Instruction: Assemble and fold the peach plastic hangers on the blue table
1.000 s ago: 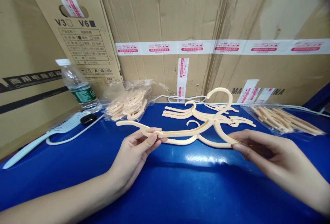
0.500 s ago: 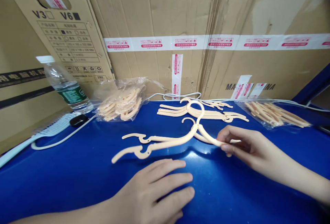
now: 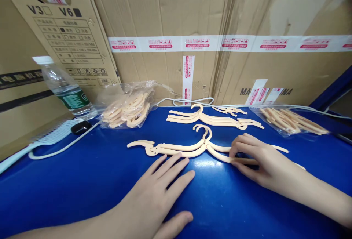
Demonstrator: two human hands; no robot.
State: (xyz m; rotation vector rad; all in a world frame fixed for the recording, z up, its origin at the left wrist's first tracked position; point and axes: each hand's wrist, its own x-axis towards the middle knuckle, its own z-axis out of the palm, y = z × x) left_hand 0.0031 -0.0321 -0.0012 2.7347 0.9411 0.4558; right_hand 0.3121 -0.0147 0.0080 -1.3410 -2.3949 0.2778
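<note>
Two cream plastic hangers (image 3: 181,148) lie stacked flat on the blue table (image 3: 82,180), hooks pointing away from me. My left hand (image 3: 162,191) rests flat and open on the table, its fingertips just touching the near edge of the hangers' left arm. My right hand (image 3: 254,160) lies over the hangers' right arm, fingers curled down and pressing on it. Behind them sits another small stack of cream hangers (image 3: 214,119).
A clear bag of hanger parts (image 3: 129,107) lies at the back left, another bag (image 3: 293,120) at the back right. A water bottle (image 3: 64,88), a white comb (image 3: 41,140), a black object (image 3: 81,126) and a white cable (image 3: 63,147) sit at left. Cardboard boxes (image 3: 192,29) wall the back.
The hanger held up in both hands has come down flat onto the one beneath. My left hand let go and settled flat on the table; my right hand followed the hanger down.
</note>
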